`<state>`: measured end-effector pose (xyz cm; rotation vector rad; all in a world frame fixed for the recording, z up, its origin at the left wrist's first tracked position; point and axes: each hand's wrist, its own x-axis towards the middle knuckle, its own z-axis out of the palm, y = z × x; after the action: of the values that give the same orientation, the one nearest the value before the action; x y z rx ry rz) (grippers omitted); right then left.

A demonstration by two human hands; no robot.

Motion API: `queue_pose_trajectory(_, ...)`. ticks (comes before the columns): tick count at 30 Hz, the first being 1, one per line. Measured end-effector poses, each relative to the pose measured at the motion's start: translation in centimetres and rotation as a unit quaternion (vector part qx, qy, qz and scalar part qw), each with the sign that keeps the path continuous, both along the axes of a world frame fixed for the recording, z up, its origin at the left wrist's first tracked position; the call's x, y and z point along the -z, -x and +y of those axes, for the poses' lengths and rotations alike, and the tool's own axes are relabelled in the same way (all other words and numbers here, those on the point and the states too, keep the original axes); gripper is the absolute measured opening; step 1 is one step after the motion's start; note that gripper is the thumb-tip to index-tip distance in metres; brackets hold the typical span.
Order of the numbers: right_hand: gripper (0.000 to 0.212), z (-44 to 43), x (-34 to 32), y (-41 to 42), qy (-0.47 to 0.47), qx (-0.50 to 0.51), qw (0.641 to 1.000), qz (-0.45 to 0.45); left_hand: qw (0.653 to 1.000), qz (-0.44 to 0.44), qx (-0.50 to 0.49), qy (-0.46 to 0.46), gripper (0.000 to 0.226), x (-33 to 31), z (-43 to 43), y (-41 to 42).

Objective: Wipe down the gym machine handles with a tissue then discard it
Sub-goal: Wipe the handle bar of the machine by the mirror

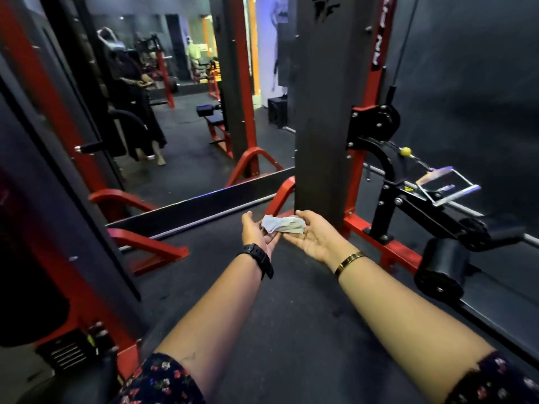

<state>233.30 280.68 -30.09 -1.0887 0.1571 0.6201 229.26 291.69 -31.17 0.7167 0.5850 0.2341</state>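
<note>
Two grips reach out ahead of me over the black floor (291, 322), the crumpled white tissue (281, 224) bridging them. Left grip (258, 234) has its fingers straight and relaxed, the tissue's left end touching its palm; right grip (313, 237) is palm up with fingers loosely curled under the tissue's right end, and I cannot tell if the thumb pinches it. Metal cable handle (447, 186) hangs far right on the red-and-black machine (376, 118), well apart from both.

The tissue (281, 224) is whitish. The machine frame (382, 252) is red, its roller pad (443, 269) black, the cable stopper ball (405, 151) yellow. The watch (258, 258) is black, the bangle (348, 261) gold, the sleeves (163, 380) dark floral.
</note>
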Motion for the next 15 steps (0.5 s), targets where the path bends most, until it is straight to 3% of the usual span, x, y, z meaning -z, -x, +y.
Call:
queue_pose_trajectory(10, 0.022, 16.3, 0.0, -9.3, -0.003, -0.109, 0.994, 0.001, 0.992, -0.002, -0.125, 0.029, 0.043, 0.2, 15.0, -7.3)
queue_pose_trajectory(15, 0.014, 22.9, 0.8, -11.2, -0.011, -0.158, 0.987, 0.010, 0.985, -0.005, -0.171, 0.031, 0.047, 0.7, 20.9, -7.9)
